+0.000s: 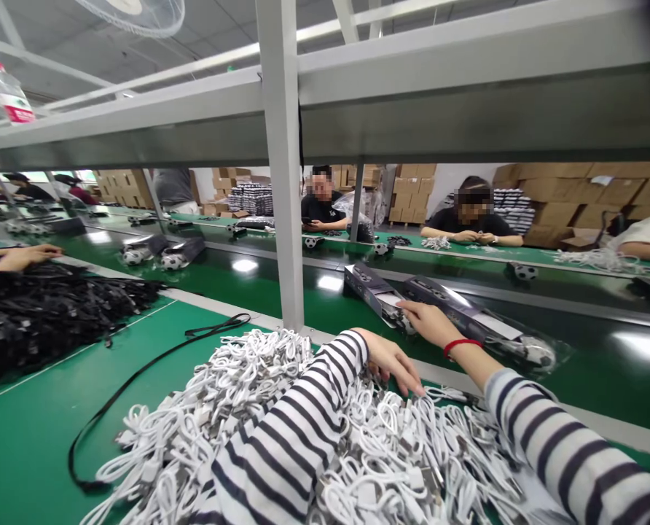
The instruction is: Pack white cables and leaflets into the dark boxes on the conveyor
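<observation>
My left hand [390,361] rests with fingers spread on the far edge of a big heap of coiled white cables [281,430] on the green table. My right hand [428,321], a red band on its wrist, reaches onto the dark conveyor belt [576,364] and touches a dark packaged box [374,292] lying there. A second dark package [467,313] lies right beside it on the belt. Both arms wear black-and-white striped sleeves.
A grey upright post [284,219] stands just left of my hands. A black strap [139,379] lies on the table, and a heap of black cables [46,313] lies at left beside another person's hand [24,257]. Other people sit across the belt; cardboard boxes [576,193] are stacked behind.
</observation>
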Demonstrator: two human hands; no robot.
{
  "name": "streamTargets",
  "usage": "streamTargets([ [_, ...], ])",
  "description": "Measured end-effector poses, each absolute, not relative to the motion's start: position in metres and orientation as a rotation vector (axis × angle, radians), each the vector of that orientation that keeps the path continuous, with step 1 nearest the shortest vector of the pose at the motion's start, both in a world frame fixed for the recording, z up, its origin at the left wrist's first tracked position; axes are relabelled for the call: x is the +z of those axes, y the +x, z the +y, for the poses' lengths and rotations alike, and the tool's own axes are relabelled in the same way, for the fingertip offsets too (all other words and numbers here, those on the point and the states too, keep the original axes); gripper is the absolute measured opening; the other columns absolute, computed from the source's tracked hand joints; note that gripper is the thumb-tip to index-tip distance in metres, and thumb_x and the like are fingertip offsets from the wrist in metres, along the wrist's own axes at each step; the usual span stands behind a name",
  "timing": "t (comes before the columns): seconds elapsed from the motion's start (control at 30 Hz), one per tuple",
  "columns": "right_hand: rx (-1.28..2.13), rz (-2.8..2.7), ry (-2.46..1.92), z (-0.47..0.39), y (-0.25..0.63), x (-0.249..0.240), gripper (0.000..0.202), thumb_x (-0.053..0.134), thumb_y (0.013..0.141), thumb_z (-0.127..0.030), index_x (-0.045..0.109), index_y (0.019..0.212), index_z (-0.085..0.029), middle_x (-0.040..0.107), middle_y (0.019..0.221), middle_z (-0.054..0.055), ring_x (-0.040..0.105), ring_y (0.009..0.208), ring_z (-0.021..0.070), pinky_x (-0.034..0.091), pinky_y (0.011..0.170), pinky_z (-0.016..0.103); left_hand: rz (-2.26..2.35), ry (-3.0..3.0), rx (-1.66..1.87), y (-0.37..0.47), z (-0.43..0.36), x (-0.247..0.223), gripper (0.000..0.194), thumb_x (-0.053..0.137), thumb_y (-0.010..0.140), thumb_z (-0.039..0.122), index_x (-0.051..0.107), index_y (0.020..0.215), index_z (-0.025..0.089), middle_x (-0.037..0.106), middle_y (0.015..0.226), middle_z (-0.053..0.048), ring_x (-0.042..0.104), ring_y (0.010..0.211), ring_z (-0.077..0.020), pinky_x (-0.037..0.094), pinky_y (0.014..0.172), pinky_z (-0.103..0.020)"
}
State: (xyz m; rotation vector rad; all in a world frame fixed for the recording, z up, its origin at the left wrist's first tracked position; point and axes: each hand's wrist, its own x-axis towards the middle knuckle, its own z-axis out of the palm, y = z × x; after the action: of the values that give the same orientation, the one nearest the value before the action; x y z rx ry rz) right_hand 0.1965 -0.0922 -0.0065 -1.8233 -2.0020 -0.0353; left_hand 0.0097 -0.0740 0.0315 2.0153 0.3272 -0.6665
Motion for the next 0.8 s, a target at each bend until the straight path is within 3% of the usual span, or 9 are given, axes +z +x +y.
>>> streamTargets([
  [0.1,-0.023,-2.063,-1.866,-0.089,0.196,-0.01,0.04,0.032,0.091,-0.037,0.053,0.123,-0.024,0.05,0.133,0.004,0.04,0.125,0.022,0.035,0.102,0.039,0.314,2.124,-0.639,0.016,-0.082,0.028,0.053,0.064,0.066,0.061,0.063,0.106,0.026,0.064,0.09,-0.001,0.053,0.081,-0.0175,0.04,0.057,-0.022],
  [0.17,-0.007,-2.075,-1.93,-0.09,0.195,-0.011,0.043,0.029,0.091,-0.044,0.05,0.125,-0.028,0.043,0.138,0.003,0.032,0.13,0.0254,0.032,0.101,0.05,0.266,2.153,-0.624,0.019,-0.085,0.026,0.049,0.064,0.068,0.059,0.064,0.103,0.026,0.064,0.089,0.0,0.053,0.086,-0.0173,0.041,0.061,-0.022],
  [0.27,-0.019,-2.02,-1.987,-0.093,0.195,-0.009,0.046,0.029,0.089,-0.049,0.048,0.126,-0.027,0.039,0.141,0.006,0.031,0.13,0.029,0.03,0.096,0.06,0.226,2.16,-0.643,0.022,-0.084,0.021,0.047,0.065,0.068,0.057,0.064,0.103,0.026,0.063,0.088,0.002,0.053,0.087,-0.0165,0.04,0.062,-0.021],
  [0.43,-0.185,-1.795,-1.836,-0.092,0.199,-0.006,0.038,0.037,0.087,-0.037,0.058,0.113,-0.02,0.055,0.126,0.01,0.046,0.118,0.0243,0.035,0.098,0.044,0.227,2.147,-0.633,0.026,-0.079,0.014,0.044,0.071,0.063,0.052,0.065,0.095,0.023,0.06,0.08,0.002,0.053,0.08,-0.0157,0.04,0.065,-0.022],
  [0.6,-0.243,-1.705,-1.606,-0.099,0.191,0.016,0.029,0.042,0.083,-0.031,0.065,0.096,-0.019,0.064,0.105,0.008,0.055,0.104,0.0233,0.041,0.093,0.039,0.212,2.075,-0.639,0.023,-0.072,0.013,0.044,0.072,0.062,0.053,0.064,0.09,0.02,0.059,0.08,0.002,0.052,0.077,-0.0132,0.04,0.065,-0.021],
  [0.7,-0.049,-1.77,-1.664,-0.125,0.188,0.045,0.032,0.043,0.083,-0.035,0.065,0.102,-0.021,0.065,0.107,0.008,0.057,0.101,0.0236,0.042,0.091,0.038,0.298,1.985,-0.56,0.019,-0.064,0.008,0.046,0.072,0.06,0.056,0.062,0.085,0.018,0.058,0.081,0.001,0.051,0.08,-0.0134,0.04,0.064,-0.021],
  [0.8,0.25,-1.998,-1.765,-0.173,0.197,0.07,0.049,0.053,0.078,-0.047,0.056,0.121,-0.024,0.056,0.126,0.008,0.051,0.114,0.0284,0.039,0.097,0.04,0.399,1.867,-0.446,0.016,-0.056,0.001,0.049,0.075,0.054,0.055,0.058,0.078,0.016,0.055,0.075,0.0,0.051,0.072,-0.0125,0.043,0.062,-0.023],
])
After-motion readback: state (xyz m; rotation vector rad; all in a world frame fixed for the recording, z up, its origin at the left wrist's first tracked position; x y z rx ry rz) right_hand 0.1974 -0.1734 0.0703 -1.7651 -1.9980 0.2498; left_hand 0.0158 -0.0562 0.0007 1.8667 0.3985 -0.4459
